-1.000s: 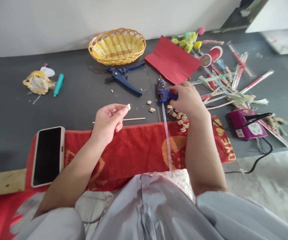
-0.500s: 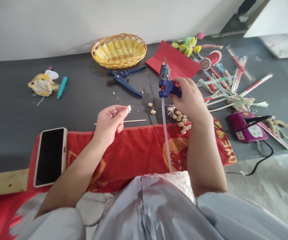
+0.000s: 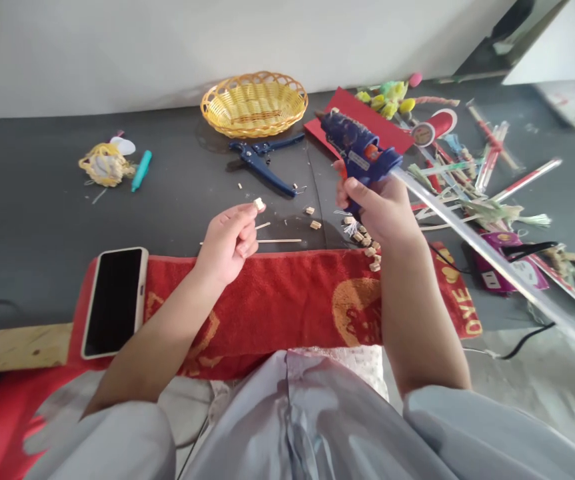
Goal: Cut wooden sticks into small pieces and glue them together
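Observation:
My left hand (image 3: 230, 241) is raised over the dark table and pinches a small pale wooden block (image 3: 258, 203) between thumb and forefinger. My right hand (image 3: 377, 207) grips the handle of a blue glue gun (image 3: 354, 148), lifted off the table with its nozzle pointing up and left. A long clear glue stick (image 3: 492, 257) juts from the gun's back toward the lower right. Several small wooden blocks (image 3: 364, 240) lie scattered just below my right hand. A thin wooden stick (image 3: 280, 241) lies between my hands.
A red towel (image 3: 287, 307) runs along the table's near edge with a phone (image 3: 114, 300) on its left end. Behind are a yellow basket (image 3: 254, 103), blue pliers (image 3: 262, 160), red paper (image 3: 397, 133), a purple power strip (image 3: 512, 267) and a heap of craft sticks (image 3: 472, 180).
My right hand has lifted the glue gun off the table and swung it, so the glue stick now points lower right instead of toward me. My left hand keeps holding the block.

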Motion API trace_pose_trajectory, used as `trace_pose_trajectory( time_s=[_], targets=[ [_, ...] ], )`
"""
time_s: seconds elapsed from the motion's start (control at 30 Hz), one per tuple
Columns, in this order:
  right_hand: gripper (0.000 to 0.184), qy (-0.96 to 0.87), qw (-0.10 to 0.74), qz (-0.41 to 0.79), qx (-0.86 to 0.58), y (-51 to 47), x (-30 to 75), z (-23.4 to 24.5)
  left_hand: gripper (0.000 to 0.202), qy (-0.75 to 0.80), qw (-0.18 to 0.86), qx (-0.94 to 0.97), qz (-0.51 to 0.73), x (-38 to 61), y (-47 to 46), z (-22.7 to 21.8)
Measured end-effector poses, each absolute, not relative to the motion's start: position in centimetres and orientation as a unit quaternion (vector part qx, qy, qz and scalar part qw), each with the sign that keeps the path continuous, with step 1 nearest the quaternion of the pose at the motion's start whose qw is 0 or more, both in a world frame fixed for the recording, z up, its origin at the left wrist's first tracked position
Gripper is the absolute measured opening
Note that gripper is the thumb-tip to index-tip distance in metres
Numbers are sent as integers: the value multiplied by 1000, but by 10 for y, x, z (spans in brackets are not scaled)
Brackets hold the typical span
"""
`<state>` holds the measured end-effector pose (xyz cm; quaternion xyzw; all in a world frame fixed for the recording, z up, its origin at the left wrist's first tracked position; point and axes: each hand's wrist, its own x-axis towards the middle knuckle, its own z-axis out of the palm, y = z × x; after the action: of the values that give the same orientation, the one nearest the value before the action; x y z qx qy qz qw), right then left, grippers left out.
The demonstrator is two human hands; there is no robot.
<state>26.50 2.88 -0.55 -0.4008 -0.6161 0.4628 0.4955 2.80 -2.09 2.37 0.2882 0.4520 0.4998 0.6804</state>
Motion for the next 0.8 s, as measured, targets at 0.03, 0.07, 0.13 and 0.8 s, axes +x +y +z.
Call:
trace_pose_trajectory(
  time_s=[0.03, 0.07, 0.13, 0.8],
  targets=[
    [33, -601, 508, 480, -387, 26, 261, -3, 8, 446, 684, 284, 502, 28, -21, 24],
    [33, -595, 509, 496, -375, 23, 258, 0, 8, 442, 687, 280, 504, 27, -21, 24],
    [31, -587, 508, 519, -359, 18, 254, 4, 8, 438, 691, 272, 507, 27, -21, 26],
    [42, -640, 342, 601, -336, 1, 249, 17, 12, 431, 697, 245, 518, 25, -23, 28]
  ],
)
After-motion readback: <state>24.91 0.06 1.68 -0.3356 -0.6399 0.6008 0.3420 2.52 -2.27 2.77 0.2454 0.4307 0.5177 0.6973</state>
